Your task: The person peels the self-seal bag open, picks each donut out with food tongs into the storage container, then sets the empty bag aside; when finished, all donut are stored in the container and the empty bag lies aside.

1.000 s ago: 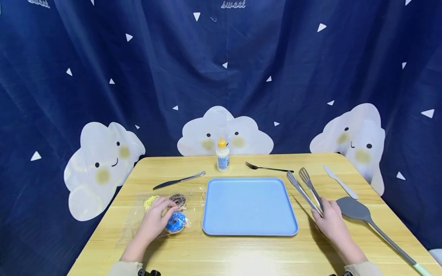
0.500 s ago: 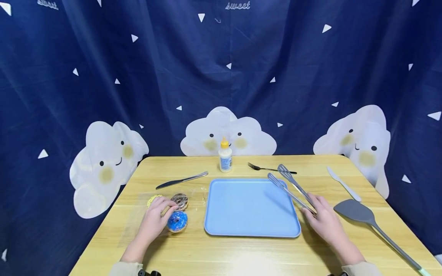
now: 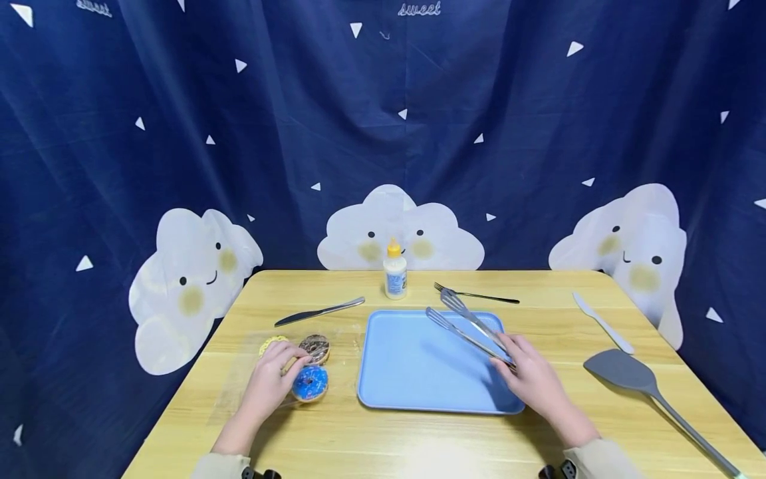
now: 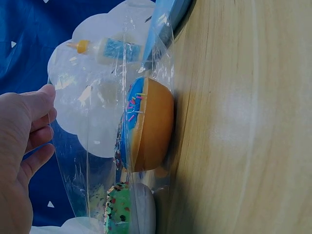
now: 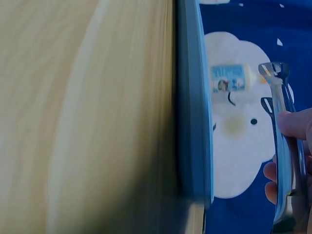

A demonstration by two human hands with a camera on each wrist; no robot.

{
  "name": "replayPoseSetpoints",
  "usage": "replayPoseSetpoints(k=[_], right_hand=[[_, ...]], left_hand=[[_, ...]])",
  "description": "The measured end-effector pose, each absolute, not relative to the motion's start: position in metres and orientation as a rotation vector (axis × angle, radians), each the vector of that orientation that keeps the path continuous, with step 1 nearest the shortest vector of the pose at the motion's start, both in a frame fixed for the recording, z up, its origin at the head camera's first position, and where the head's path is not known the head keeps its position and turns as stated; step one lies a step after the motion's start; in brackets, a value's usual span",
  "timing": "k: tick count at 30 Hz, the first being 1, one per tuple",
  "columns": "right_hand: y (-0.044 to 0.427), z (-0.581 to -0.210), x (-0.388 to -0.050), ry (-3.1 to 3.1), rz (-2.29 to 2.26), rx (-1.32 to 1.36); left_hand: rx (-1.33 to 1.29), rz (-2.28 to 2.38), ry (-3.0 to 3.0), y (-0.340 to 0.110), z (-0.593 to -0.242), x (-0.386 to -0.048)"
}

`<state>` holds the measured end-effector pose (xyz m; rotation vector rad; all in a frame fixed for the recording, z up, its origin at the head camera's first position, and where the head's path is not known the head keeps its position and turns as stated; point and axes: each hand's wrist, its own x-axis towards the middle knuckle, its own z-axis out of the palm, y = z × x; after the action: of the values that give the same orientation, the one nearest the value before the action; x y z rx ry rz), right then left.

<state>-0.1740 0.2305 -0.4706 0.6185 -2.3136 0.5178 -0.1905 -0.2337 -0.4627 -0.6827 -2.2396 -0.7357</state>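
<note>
My left hand (image 3: 270,380) pinches the upper film of a clear plastic bag (image 4: 73,122) and holds it raised. Several toy donuts lie in the bag: a blue one with sprinkles (image 3: 310,384), a brown one (image 3: 314,348), a yellow one (image 3: 274,345) partly behind the hand, and a green one (image 4: 117,209) seen only in the left wrist view. A pair of metal tongs (image 3: 469,326) is gripped by my right hand (image 3: 529,376); its slotted heads stand apart above the blue tray (image 3: 407,392), pointing to the back left.
Behind the tray stands a bottle (image 3: 395,274) with a yellow tip, with a fork (image 3: 485,297) to its right. A dark-bladed knife (image 3: 320,311) lies behind the bag. Far right are a white knife (image 3: 603,324) and a long grey spatula (image 3: 628,372).
The right hand has carried the tongs leftward, from beside the tray's right edge to above the tray. The left hand keeps its hold on the bag. The view has shifted slightly.
</note>
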Motion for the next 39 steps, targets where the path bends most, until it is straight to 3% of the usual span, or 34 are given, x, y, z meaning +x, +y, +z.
replayPoseSetpoints(k=[21, 39], right_hand=[[0.14, -0.463, -0.181, -2.564, 0.546, 0.913], [0.094, -0.459, -0.198, -2.772, 0.589, 1.224]], left_hand=[[-0.661, -0.748, -2.207, -0.234, -0.462, -0.186], [-0.662, -0.774, -2.207, -0.233, -0.465, -0.183]])
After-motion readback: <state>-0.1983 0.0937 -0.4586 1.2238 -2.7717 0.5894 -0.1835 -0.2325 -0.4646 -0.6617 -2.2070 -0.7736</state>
